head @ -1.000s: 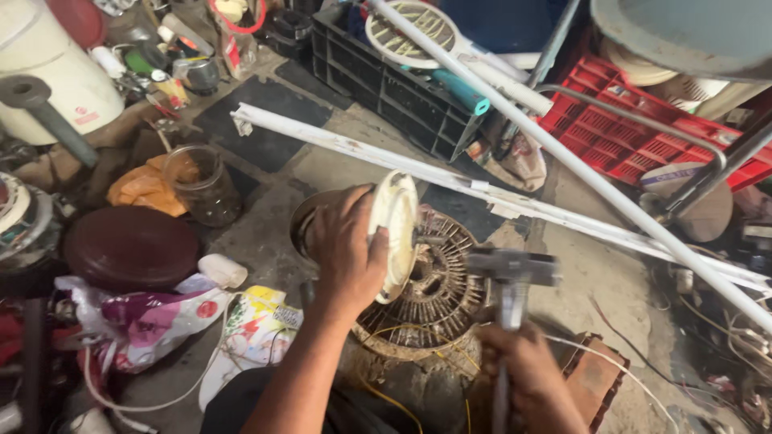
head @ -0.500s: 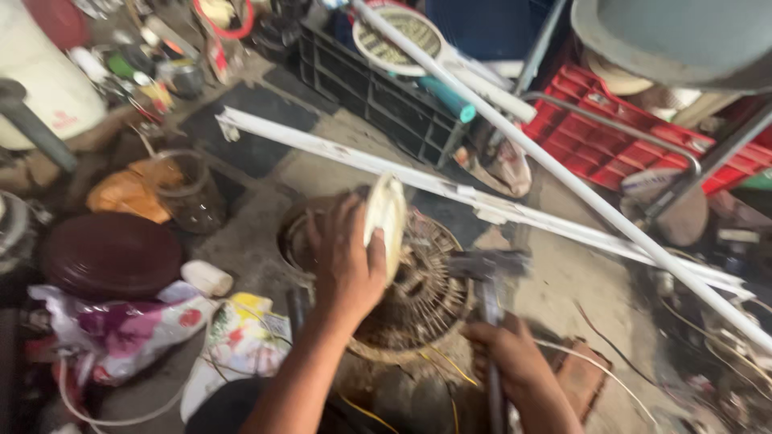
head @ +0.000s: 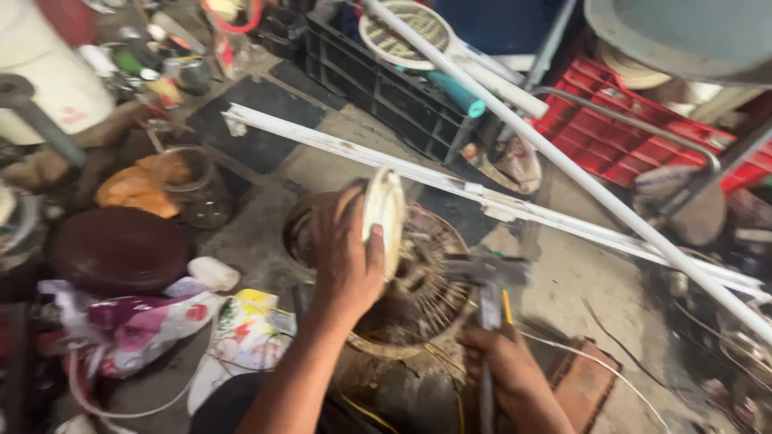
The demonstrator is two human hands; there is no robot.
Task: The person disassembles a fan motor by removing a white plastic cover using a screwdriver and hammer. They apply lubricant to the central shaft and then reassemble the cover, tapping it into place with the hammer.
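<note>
the left hand (head: 346, 257) sits at the centre of the frame, fingers wrapped round the edge of a cream-coloured round cap (head: 384, 213), a shallow disc held up on its rim and tilted. just beneath and to the right of it lies a worn motor stator (head: 418, 285), a ring of dull metal with ribbed windings and a grimy, rusty look, resting on the concrete floor (head: 257, 233). the right hand (head: 503, 362), lower right of centre, is closed round the handle of a hammer (head: 489, 277), whose grey metal head is blurred and hangs just beside the stator's right edge; whether it touches i cannot tell.

a long white plastic strip (head: 418, 173) runs diagonally across the floor behind the stator, and a white tube (head: 579, 173) crosses it from the top centre to the right edge. a black plastic crate (head: 386, 88) stands at upper centre, a red slatted crate (head: 627, 141) at upper right. at left sit a glass jar (head: 189, 181), a dark brown round lid (head: 121, 249) and crumpled printed plastic bags (head: 137, 329).
</note>
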